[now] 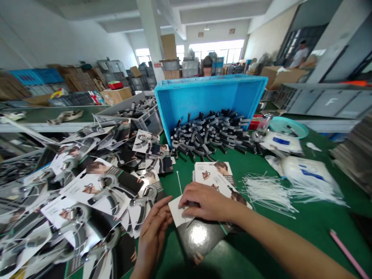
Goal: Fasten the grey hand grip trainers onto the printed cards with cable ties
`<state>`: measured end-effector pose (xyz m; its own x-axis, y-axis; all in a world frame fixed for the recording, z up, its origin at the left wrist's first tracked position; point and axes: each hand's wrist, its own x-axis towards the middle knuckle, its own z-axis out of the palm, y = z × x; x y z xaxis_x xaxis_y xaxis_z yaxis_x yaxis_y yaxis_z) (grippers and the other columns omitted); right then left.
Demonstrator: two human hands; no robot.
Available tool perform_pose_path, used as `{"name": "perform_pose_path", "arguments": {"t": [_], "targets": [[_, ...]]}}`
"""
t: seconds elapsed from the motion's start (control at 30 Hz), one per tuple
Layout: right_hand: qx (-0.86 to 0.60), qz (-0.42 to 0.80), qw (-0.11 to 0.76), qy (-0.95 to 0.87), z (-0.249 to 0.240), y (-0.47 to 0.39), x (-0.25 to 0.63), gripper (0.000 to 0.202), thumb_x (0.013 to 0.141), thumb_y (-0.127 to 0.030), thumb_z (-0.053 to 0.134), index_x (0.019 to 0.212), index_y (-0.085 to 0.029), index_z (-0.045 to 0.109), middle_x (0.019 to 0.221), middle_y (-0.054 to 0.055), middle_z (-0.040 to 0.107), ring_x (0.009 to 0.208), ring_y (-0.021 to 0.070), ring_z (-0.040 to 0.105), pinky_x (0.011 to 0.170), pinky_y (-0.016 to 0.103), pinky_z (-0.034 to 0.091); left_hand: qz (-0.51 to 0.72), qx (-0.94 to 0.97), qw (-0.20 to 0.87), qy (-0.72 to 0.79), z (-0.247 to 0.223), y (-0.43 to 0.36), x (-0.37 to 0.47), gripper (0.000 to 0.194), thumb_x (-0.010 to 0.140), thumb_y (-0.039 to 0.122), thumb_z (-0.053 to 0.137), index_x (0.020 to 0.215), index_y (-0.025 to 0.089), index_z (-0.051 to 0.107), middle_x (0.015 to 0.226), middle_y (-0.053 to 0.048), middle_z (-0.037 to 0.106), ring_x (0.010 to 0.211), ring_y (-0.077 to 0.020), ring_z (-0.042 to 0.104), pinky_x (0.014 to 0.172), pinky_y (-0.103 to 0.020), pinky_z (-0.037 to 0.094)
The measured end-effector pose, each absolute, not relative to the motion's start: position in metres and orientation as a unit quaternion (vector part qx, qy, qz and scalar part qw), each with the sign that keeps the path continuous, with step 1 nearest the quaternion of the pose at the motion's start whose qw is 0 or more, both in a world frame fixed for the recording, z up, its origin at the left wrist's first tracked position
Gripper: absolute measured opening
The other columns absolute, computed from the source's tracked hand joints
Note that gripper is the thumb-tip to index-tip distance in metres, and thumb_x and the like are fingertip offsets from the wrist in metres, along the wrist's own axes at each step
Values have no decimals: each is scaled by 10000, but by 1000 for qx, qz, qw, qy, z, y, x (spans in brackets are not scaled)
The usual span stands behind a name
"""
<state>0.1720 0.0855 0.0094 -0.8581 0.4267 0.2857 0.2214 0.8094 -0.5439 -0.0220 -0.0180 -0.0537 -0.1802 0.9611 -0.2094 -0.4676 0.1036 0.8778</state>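
Room's tight left, packs (97, 193) crowding the left hand (157, 228), grip loosely open by the edge of the card (200, 236); right hand (207, 201) curls over it, can't tell if pinching.

The tabletop (238, 162) is green, the far crate (209, 95) bright blue, the hand grips (213, 131) grey and black, the zip ties (266, 192) white, the near card (190, 234) black-and-white (with a teal stripe).

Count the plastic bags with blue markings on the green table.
2: one bag near the turquoise tray, the other nearer the camera, right of the loose white ties. More may be hidden.
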Motion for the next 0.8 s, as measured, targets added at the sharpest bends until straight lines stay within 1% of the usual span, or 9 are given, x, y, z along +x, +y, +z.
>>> {"name": "perform_pose_path", "arguments": {"t": [0.17, 0.3, 0.37, 0.5, 0.57, 0.63, 0.7, 0.77, 0.8], "targets": [[-158, 227, 178, -945, 13, 82, 174, 164, 974, -306, 598, 932, -187, 704, 922, 35, 646, 932, 170, 578, 867, 293, 422, 619, 243, 584, 466, -43, -22, -16, 416, 827, 320, 698, 1214, 174, 652, 1088, -102, 735, 961, -236, 697, 820, -321, 556], [-148, 254, 166, -941, 11, 79, 176, 230, 922, -373, 668, 1042, -178, 686, 1004, 62, 640, 1006, 201, 561, 895, 314, 427, 622, 246, 597, 442, -39, -23, -13, 320, 856, 323, 687, 1137, 172, 668, 929, -61, 729, 873, -184, 691, 800, -295, 543], [-154, 246, 169, -942, 9, 77, 176, 196, 943, -344, 641, 1041, -178, 677, 1024, 71, 625, 998, 205, 551, 878, 317, 428, 616, 254, 595, 449, -38, -21, -14, 303, 858, 348, 695, 1101, 171, 663, 899, -47, 715, 824, -158, 677, 759, -269, 533], [-180, 168, 163, -955, 6, 72, 172, 180, 1001, -261, 528, 934, -169, 667, 931, 65, 608, 889, 200, 542, 789, 317, 420, 588, 303, 539, 522, -40, -9, -15, 398, 806, 419, 752, 1092, 162, 651, 879, -31, 686, 710, -117, 626, 623, -207, 483], [-172, 148, 155, -961, 7, 70, 172, 166, 990, -292, 552, 958, -168, 658, 955, 68, 615, 903, 210, 544, 797, 327, 424, 559, 340, 521, 548, -40, -1, -15, 493, 773, 459, 771, 1143, 158, 650, 926, -41, 683, 645, -102, 587, 525, -188, 428], [-151, 146, 158, -965, 7, 70, 173, 197, 962, -350, 602, 1015, -165, 644, 1026, 80, 622, 955, 223, 545, 832, 339, 431, 521, 368, 547, 541, -41, 6, -13, 513, 776, 484, 759, 1154, 149, 669, 930, -49, 685, 610, -100, 559, 474, -185, 374], [-141, 130, 163, -968, 3, 70, 173, 202, 954, -345, 613, 1027, -157, 635, 1049, 90, 623, 958, 229, 540, 828, 344, 435, 502, 369, 590, 513, -40, 10, -11, 448, 804, 482, 734, 1083, 134, 705, 815, -34, 674, 581, -102, 542, 494, -194, 376], [-144, 92, 169, -971, -1, 68, 171, 128, 983, -239, 545, 977, -153, 639, 989, 88, 630, 894, 222, 533, 789, 347, 432, 515, 346, 617, 484, -39, 11, -7, 377, 812, 450, 739, 999, 123, 721, 717, -11, 649, 553, -93, 527, 553, -210, 412], [-145, 78, 175, -971, -2, 66, 171, 150, 991, -187, 503, 943, -153, 641, 949, 83, 632, 855, 216, 527, 767, 347, 428, 526, 331, 625, 473, -37, 10, -6, 355, 805, 429, 753, 977, 120, 721, 704, -6, 647, 553, -91, 530, 588, -220, 432]]}}
